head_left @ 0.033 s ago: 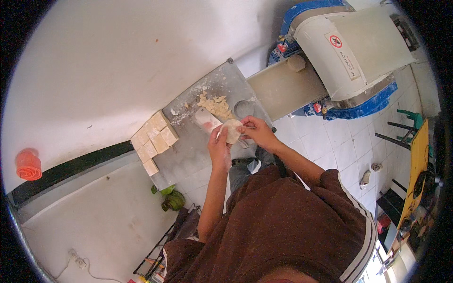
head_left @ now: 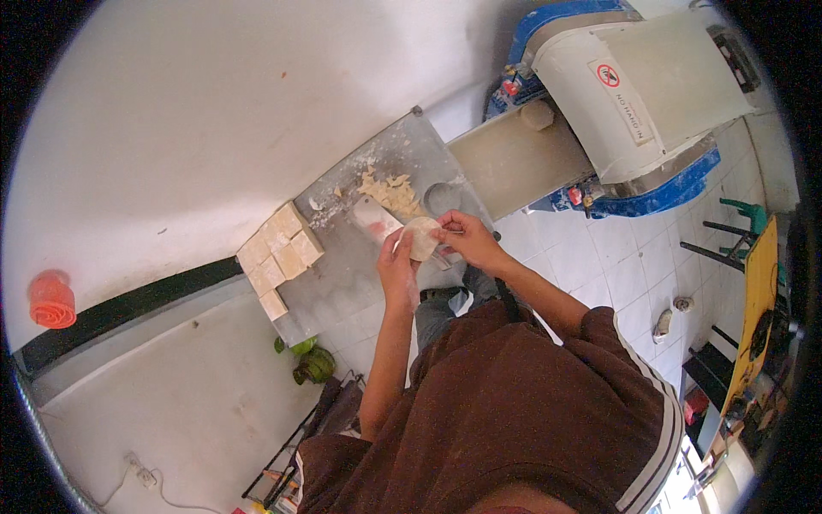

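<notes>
Between my hands is a pale round dough wrapper [head_left: 423, 241], held up over the near edge of the metal table. My left hand [head_left: 397, 267] grips its left side, fingers behind and thumb in front. The fingertips of my right hand [head_left: 465, 239] pinch its upper right edge. Behind it on the table lies a cleaver [head_left: 373, 215] with a broad blade, partly hidden by my left hand and the dough. Torn dough scraps [head_left: 390, 190] are heaped just beyond the cleaver. A round ring cutter [head_left: 443, 198] sits to the right of the scraps.
Stacked blocks of pale dough sheets [head_left: 281, 248] line the table's left end. Loose flour dusts the metal table [head_left: 342, 274]. At the right stands a blue and white dough roller machine [head_left: 591, 111], a round dough piece [head_left: 538, 115] on its feed tray. A wall [head_left: 214, 111] rises behind.
</notes>
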Demonstrator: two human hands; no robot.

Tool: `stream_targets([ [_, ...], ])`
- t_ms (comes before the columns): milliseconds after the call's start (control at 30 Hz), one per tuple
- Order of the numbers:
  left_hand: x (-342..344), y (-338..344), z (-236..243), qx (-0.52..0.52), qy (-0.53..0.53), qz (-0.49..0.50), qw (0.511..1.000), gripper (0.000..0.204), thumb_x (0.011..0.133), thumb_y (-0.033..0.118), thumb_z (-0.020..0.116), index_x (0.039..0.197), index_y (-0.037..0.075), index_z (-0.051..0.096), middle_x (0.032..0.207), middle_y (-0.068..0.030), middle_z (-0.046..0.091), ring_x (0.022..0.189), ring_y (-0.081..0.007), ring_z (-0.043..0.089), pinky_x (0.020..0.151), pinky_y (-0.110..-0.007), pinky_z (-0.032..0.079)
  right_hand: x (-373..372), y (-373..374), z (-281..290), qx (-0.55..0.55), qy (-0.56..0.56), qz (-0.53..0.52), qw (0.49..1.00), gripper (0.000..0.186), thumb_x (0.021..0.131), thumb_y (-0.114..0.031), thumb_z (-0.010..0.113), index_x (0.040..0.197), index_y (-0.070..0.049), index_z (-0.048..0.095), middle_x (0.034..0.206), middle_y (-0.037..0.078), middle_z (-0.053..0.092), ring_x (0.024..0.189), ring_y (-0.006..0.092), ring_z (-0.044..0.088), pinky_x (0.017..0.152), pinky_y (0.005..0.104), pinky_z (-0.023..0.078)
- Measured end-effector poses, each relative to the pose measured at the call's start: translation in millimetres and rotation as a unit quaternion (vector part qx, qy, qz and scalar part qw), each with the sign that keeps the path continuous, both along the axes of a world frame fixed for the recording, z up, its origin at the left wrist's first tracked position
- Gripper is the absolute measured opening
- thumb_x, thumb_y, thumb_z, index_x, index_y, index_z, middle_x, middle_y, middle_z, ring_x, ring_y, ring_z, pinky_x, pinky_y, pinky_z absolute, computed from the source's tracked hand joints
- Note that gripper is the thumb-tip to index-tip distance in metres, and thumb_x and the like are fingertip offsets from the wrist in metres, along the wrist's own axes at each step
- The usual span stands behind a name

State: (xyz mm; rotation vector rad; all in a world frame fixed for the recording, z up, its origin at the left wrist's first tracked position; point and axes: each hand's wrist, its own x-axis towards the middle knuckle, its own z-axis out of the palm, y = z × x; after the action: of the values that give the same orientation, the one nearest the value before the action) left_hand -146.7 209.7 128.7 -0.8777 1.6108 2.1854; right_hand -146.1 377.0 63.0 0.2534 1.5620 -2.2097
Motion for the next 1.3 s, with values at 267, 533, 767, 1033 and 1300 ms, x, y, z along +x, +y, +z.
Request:
stream_targets([
  [267,19,-69,-43,-0.063,0.077,-0.044,0.994,0.047,0.107,0.026,0.059,0.146,0.005,0.043,0.146,-0.0156,0.057,0.128,-0.0302,0.061,0.106,-0.042,0.051,-51,77,-77,0.034,-0.041,-0.269,0.962,0.036,0.104,-0.023,0.066,0.132,-0.005,0.053,0.108,0.010,0.069,0.092,0.0176,0.068,0.077,0.0338,0.060],
  [533,115,-210,-105,-0.076,-0.061,0.154,0.983,0.050,0.103,0.022,0.066,0.143,0.006,0.042,0.144,-0.0169,0.056,0.127,-0.0366,0.061,0.105,-0.048,0.053,-153,207,-188,0.037,-0.096,-0.545,0.832,0.044,0.103,-0.015,0.062,0.142,-0.002,0.048,0.115,0.015,0.066,0.087,0.0231,0.070,0.073,0.0338,0.061],
  [767,223,-278,-160,-0.130,-0.195,0.196,0.952,0.047,0.102,0.019,0.063,0.141,0.006,0.040,0.147,-0.0194,0.051,0.126,-0.0395,0.061,0.103,-0.051,0.054,-197,252,-280,0.194,-0.029,-0.553,0.809,0.054,0.102,-0.023,0.060,0.151,-0.006,0.045,0.132,0.017,0.061,0.105,0.0298,0.068,0.083,0.0398,0.057],
  [1033,329,-280,-182,-0.067,-0.337,0.084,0.935,0.050,0.104,0.019,0.058,0.148,0.005,0.039,0.153,-0.0203,0.045,0.124,-0.0409,0.062,0.100,-0.054,0.054,-201,291,-320,0.653,-0.149,-0.333,0.664,0.061,0.099,-0.047,0.058,0.142,-0.004,0.058,0.140,0.022,0.063,0.125,0.0387,0.063,0.106,0.0476,0.051],
  [1300,320,-277,-185,-0.099,-0.386,0.150,0.905,0.064,0.103,0.018,0.060,0.158,0.005,0.029,0.157,-0.0192,0.041,0.119,-0.0404,0.065,0.096,-0.051,0.057,-204,260,-286,0.469,-0.233,-0.453,0.721,0.070,0.093,-0.057,0.065,0.127,0.005,0.065,0.110,0.019,0.075,0.104,0.0347,0.073,0.087,0.0447,0.060],
])
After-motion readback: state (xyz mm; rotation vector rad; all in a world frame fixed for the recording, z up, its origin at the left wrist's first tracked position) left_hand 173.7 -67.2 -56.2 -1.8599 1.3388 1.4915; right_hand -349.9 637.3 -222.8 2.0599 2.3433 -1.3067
